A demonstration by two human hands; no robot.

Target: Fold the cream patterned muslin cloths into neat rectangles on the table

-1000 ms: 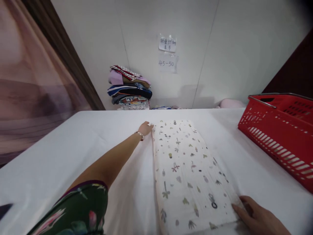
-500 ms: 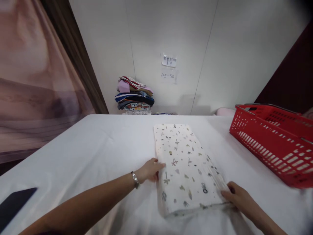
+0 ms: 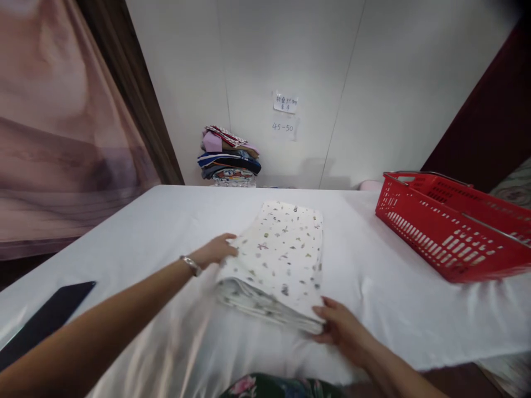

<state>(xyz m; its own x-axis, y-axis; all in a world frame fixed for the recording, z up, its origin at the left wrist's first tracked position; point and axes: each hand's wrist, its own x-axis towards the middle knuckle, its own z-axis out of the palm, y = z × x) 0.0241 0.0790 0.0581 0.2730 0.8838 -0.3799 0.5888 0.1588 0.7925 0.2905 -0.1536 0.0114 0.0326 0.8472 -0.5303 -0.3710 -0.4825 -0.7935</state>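
Observation:
A folded white cloth (image 3: 282, 249) with small printed plants and figures lies on the white-covered table, its near edge showing several layers. My left hand (image 3: 218, 249), with a silver bracelet at the wrist, grips the cloth's left edge. At the near right corner, my right hand (image 3: 335, 321) pinches the layers, thumb on top and fingers underneath. The near end looks slightly lifted, and the far end rests flat.
To the right stands a red plastic basket (image 3: 448, 232) with metal handles. A dark flat object (image 3: 50, 318) lies at the left. Behind the table's far edge is a stack of folded fabrics (image 3: 230, 157). Handwritten paper signs (image 3: 285, 104) hang on the wall.
Both hands have moved left, swinging the near end of the cloth leftward. Its near edge is now raised and shows more layers. The view has shifted a little.

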